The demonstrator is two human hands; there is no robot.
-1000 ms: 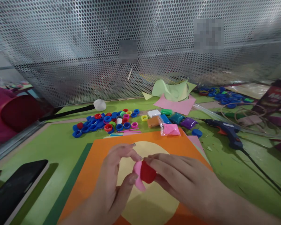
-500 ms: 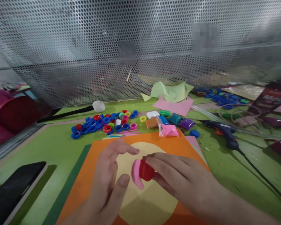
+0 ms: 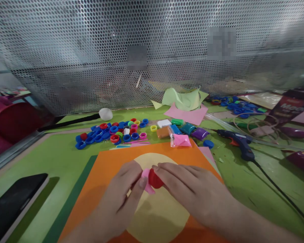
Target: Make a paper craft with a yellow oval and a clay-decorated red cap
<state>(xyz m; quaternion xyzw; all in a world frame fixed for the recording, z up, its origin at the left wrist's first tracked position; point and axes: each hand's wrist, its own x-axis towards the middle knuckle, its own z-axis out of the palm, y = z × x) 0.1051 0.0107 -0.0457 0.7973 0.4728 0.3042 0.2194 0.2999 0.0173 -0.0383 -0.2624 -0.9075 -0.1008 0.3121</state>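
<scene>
Your hands meet low over the yellow oval (image 3: 157, 216) on the orange sheet (image 3: 88, 192). Left hand (image 3: 123, 195): thumb against a curved pink piece (image 3: 150, 190), fingers curled in at its far side — a narrow pinch, hardly any gap. Right hand (image 3: 200, 190): fingers bunched and nearly straight, tips closed on a rounded red piece (image 3: 156, 179); your thumb is hidden behind them. Pink sits directly against red, between your two sets of fingertips, above the middle of the oval. Lower end of the pink piece sticks out below your left thumb.

Beyond the sheet's far edge, left of centre: a scatter of bottle caps (image 3: 127, 137), mostly blue, with some red, yellow, pink and green. A pink packet (image 3: 181, 140) lies at the sheet's far edge, other coloured packets close behind it. Glue gun (image 3: 245, 146) to the right, cord trailing towards you; a blue cap (image 3: 208, 144) between it and the sheet. Far left, near side — a dark phone (image 3: 15, 199) lies on the green table (image 3: 44, 155).
</scene>
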